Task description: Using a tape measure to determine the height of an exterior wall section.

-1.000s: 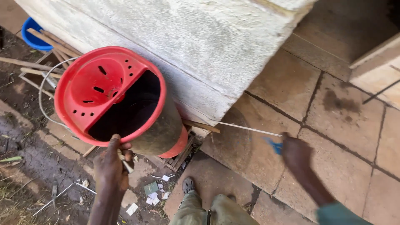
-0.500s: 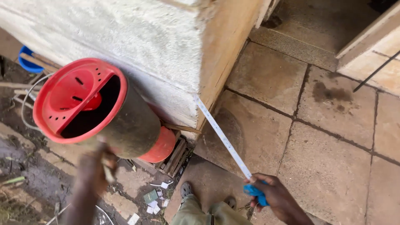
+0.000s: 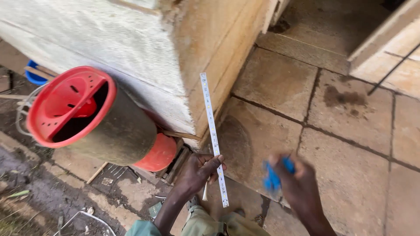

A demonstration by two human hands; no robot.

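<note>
stone paving (image 3: 280, 83); left hand (image 3: 199, 172) holds led strip (image 3: 213, 135)

The red bucket (image 3: 70, 107) is glossy plastic with a dull, dirt-coated side. The wall (image 3: 109, 52) is rough plaster over wood, the floor (image 3: 350, 131) matt, stained stone slabs.

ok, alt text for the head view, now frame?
The left hand holds a thin white LED strip upright beside a plastered wall corner; the right hand, blurred, grips something blue. A red-rimmed cylindrical container lies left, on paving slabs.
</note>
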